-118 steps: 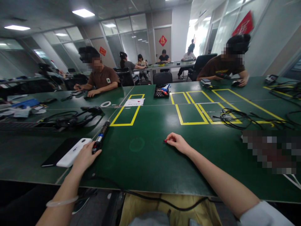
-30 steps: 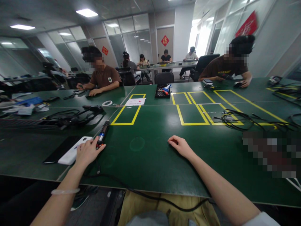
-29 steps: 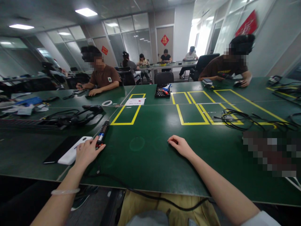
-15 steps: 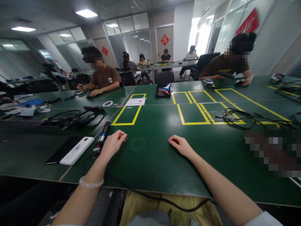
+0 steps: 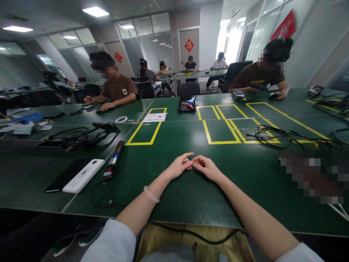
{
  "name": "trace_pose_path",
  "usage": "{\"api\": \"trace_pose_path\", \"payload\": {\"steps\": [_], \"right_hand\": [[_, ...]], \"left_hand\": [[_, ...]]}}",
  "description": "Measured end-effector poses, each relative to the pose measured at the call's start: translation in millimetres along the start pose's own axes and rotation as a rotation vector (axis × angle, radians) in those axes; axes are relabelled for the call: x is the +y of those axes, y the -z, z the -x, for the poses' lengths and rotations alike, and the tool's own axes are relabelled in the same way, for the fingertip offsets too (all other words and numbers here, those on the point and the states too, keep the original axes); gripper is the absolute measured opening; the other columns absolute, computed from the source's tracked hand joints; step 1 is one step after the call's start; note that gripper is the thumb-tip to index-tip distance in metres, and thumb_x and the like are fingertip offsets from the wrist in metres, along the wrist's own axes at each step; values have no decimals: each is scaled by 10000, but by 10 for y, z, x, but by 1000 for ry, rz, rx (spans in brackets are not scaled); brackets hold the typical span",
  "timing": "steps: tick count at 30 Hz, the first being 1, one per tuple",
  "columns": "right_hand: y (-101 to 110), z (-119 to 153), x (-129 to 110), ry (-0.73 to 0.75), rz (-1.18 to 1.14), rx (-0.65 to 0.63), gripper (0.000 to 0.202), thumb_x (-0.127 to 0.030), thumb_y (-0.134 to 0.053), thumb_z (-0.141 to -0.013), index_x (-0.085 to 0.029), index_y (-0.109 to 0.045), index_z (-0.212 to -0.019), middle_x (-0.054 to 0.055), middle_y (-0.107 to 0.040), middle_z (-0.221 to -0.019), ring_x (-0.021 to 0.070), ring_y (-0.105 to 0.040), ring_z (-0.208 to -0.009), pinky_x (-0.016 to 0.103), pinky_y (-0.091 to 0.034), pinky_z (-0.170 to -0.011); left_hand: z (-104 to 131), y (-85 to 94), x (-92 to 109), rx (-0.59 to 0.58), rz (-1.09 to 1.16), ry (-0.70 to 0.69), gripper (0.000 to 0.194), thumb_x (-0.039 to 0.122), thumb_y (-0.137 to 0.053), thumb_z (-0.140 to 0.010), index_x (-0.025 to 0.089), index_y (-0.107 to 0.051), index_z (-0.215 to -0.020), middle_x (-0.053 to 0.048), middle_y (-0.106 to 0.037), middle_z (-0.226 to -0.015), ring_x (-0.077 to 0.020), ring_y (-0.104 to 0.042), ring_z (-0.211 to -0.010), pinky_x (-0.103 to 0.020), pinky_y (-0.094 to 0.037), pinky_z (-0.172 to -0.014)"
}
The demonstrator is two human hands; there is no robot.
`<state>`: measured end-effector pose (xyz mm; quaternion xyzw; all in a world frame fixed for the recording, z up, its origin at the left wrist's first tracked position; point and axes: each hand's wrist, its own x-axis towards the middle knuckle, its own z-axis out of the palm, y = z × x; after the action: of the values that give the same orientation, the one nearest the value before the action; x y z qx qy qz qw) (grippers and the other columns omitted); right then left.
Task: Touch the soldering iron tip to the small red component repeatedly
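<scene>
The left hand (image 5: pixel 178 168) and right hand (image 5: pixel 205 168) meet fingertip to fingertip on the dark green counter (image 5: pixel 174 189); whether the fingers pinch something small cannot be told, so any handover should stay low and slow.

Both hands meet on the table (image 5: pixel 174 203), left hand (image 5: pixel 178 166) touching right hand (image 5: pixel 207 168); screwdriver (image 5: pixel 113 160) left of them, phone (image 5: pixel 84 175) further left, cables (image 5: pixel 269 136) behind right.

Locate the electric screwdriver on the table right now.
In the head view the electric screwdriver lies on the green table at left, just right of the white phone, well clear of the left hand.
</scene>
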<state>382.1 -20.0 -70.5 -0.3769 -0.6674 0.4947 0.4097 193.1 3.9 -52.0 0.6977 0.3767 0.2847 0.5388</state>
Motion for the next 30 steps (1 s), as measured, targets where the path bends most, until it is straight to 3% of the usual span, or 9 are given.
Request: {"api": "trace_pose_path", "payload": {"steps": [5, 11, 19, 25, 30], "right_hand": [[-38, -8, -22, 0, -23, 6, 274, -427, -618, -810, -174, -560, -900, 31, -647, -814, 131, -571, -688, 266, -451, -657], [-35, -20, 57, 20, 48, 83, 231, -375, -626, -793, -189, -528, -887, -7, -567, -751, 109, -497, -620, 244, -421, -589], [-33, -9, 40, 35, 173, 112, 180, -358, -558, -852, -185, -557, -900, -1, -587, -769, 125, -523, -668, 255, -420, -630], [-26, -4, 47, 34, 239, 107, 135, -294, -599, -809, -177, -583, -873, -9, -591, -730, 129, -536, -665, 258, -422, -639], [-10, -11, 55, 17, 235, 118, 161, -271, -609, -793, -179, -587, -923, 3, -620, -772, 134, -555, -685, 262, -435, -652]], "left_hand": [[11, -11, -60, 23, 38, 3, 598, 453, -624, -806, 116, -492, -1282, 11, -600, -689, -119, -578, -672, -265, -444, -673], [8, 6, -85, 26, 108, 35, 352, 450, -626, -803, 118, -585, -914, -24, -623, -739, -101, -561, -662, -263, -447, -689], [32, 5, -63, 19, 117, 12, 337, 411, -682, -759, 135, -555, -905, -12, -606, -779, -103, -559, -711, -265, -431, -719], [45, -6, -88, 33, 59, -49, 280, 337, -685, -764, 146, -547, -915, -4, -594, -820, -89, -553, -729, -232, -416, -705], [29, -6, -131, 47, 20, -40, 263, 322, -658, -783, 155, -532, -942, -36, -626, -900, -120, -599, -808, -271, -454, -774]]}}
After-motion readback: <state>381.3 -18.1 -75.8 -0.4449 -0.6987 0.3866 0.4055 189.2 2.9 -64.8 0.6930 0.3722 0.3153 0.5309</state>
